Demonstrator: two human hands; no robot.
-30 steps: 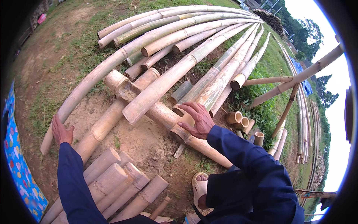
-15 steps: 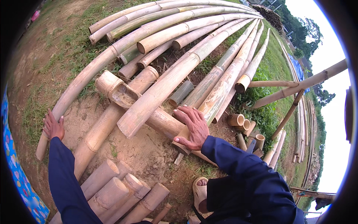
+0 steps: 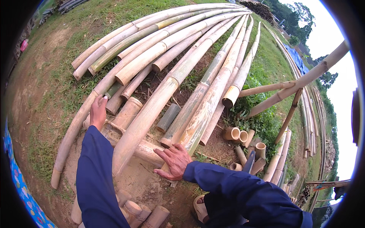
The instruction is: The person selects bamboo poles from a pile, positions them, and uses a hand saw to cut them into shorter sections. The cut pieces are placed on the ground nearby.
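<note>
My left hand [image 3: 98,113], fingers stretched out, is over the notched bamboo crosspiece [image 3: 111,131] and beside the long leftmost bamboo pole [image 3: 70,142]. It grips nothing that I can see. My right hand [image 3: 175,162] lies with fingers spread on the near end of a pale, blotchy bamboo pole [image 3: 203,121]. Between my hands a thick bamboo pole [image 3: 146,114] rests across the crosspiece, its near end pointing toward me. My left sleeve covers part of the crosspiece.
Several long bamboo poles [image 3: 148,49] fan away across the grass. Short cut bamboo tubes [image 3: 232,133] are grouped at the right, and more bamboo pieces [image 3: 156,216] lie near my feet. A slanted bamboo frame [image 3: 300,85] stands at the right. A short dark tube [image 3: 168,117] lies between poles.
My left hand has left the near end of the leftmost pole and moved forward and right, to the notched crosspiece. My right hand stays on its pole. The view has shifted.
</note>
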